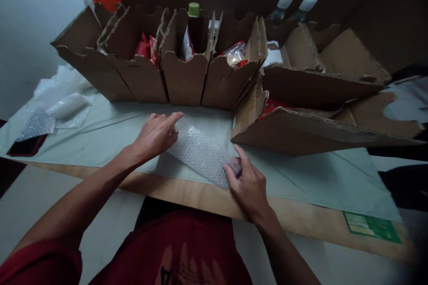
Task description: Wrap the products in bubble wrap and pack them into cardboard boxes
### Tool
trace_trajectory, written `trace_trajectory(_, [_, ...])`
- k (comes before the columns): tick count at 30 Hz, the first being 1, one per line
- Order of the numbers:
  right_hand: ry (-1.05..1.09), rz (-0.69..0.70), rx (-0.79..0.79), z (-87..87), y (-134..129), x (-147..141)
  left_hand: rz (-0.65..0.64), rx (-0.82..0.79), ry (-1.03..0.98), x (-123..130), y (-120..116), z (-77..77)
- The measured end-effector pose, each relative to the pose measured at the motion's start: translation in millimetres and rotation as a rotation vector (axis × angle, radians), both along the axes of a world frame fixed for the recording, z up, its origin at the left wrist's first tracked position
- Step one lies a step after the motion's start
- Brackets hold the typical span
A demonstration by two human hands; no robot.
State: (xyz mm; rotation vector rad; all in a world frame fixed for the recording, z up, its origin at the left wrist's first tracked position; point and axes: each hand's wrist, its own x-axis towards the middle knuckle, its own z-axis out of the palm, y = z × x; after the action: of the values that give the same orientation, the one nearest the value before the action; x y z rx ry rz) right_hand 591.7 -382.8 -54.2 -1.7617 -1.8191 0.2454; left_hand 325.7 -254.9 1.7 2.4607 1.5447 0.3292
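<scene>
A sheet of clear bubble wrap [200,149] lies slantwise on the cloth in front of me. At its far left end, my left hand [157,136] has its fingers curled on the edge, with the index finger stretched along it. My right hand [249,182] is at the opposite end, thumb and fingers closed around a small dark, rounded item [236,166] that sits on or against the wrap. Most of that item is hidden by the fingers, so its kind cannot be made out.
Cardboard bins [185,78] line the back, holding red packets, a green-capped bottle [194,10] and other goods. Another bin [301,129] juts forward at right. More bubble wrap [63,93] is heaped left, by a dark phone [28,146]. The wooden table edge [143,182] runs before me.
</scene>
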Motion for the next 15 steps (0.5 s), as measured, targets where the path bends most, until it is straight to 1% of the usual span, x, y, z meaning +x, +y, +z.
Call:
trace_trajectory(2, [-0.175, -0.026, 0.026, -8.2, 10, 7, 0.005, -0.073, 0.122, 0, 8, -13.5])
trace_trajectory(3, [-0.247, -0.044, 0.045, -9.4, 12, 12, 0.025, -0.078, 0.141, -3, 7, -19.0])
trace_trajectory(5, [-0.337, -0.069, 0.094, -5.3, 12, 21, 0.073, 0.002, 0.113, -14, -5, -24.1])
trace_trajectory(7, [-0.36, -0.035, 0.143, 5.3, 11, 21, 0.091, 0.144, 0.059, -23, -22, -22.2])
trace_trajectory(8, [-0.356, 0.014, 0.157, 11.1, 12, 15, 0.066, 0.207, 0.031, -25, -29, -20.5])
trace_trajectory(10, [-0.338, 0.17, 0.15, 19.2, 18, -7, -0.049, 0.26, -0.007, -23, -40, -19.8])
trace_trajectory(11, [-0.329, 0.264, 0.128, 20.2, 23, -21, -0.116, 0.245, -0.003, -20, -42, -21.8])
trace_trajectory(13, [-0.316, 0.436, 0.06, 15.6, 31, -49, -0.215, 0.147, 0.044, -13, -41, -30.4])
trace_trajectory(15, [-0.321, 0.541, 0.025, 4.3, 31, -62, -0.241, 0.042, 0.083, -9, -37, -41.5])
